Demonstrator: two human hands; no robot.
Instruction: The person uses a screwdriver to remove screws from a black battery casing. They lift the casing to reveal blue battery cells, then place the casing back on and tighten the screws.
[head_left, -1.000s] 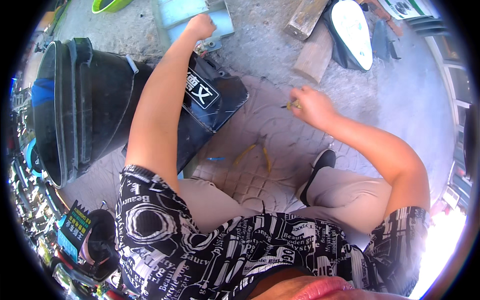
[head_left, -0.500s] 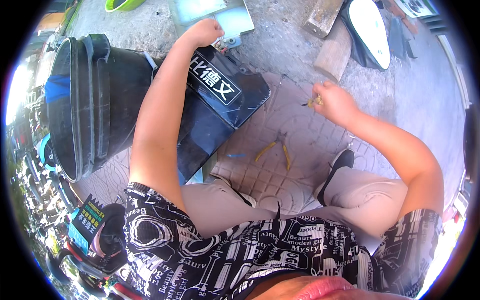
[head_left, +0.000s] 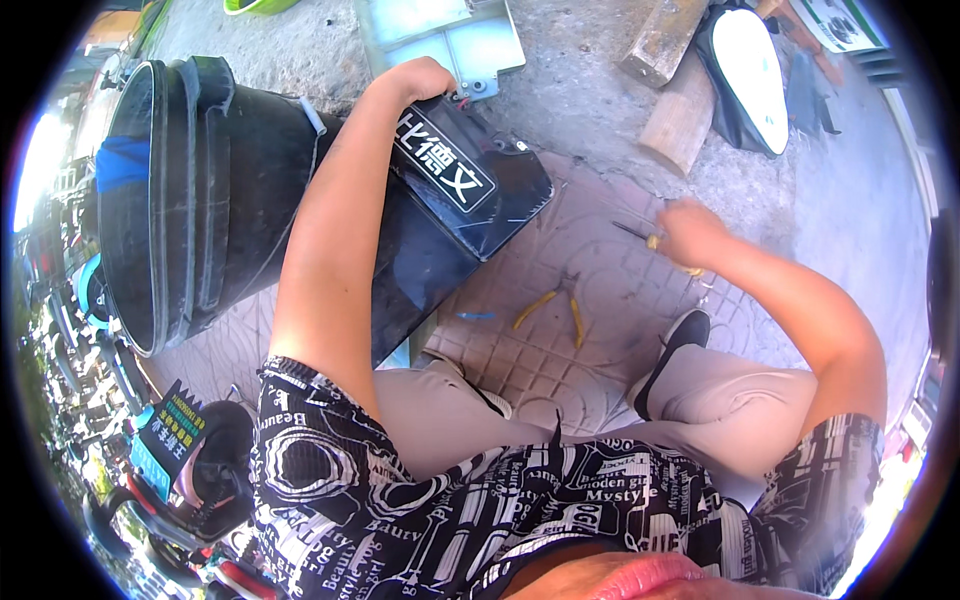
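Observation:
My left hand (head_left: 425,78) bends its closed fingers down at the far edge of a black box (head_left: 510,205) with a white-lettered label. Its fingertips are partly hidden beside a small red part (head_left: 462,101), so what they grip cannot be made out. In my right hand (head_left: 692,235), slightly blurred, is a yellow-handled screwdriver (head_left: 655,242), its thin dark shaft pointing left. That hand is over the paving, right of the box. Between my feet lie yellow-handled pliers (head_left: 549,306), their handles spread. A short blue strip (head_left: 475,316) rests left of them.
A large black bucket (head_left: 240,180) lies on its side at the left, against the box. Beyond my left hand sits a pale compartmented tray (head_left: 490,45). Wooden blocks (head_left: 680,130) and a white-and-black teardrop-shaped panel (head_left: 748,80) are at the far right. Parked vehicles stand at far left.
My right hand has come nearer and a little right, and the screwdriver's shaft now shows. My left hand has settled lower at the box's far edge. The view has shifted slightly.

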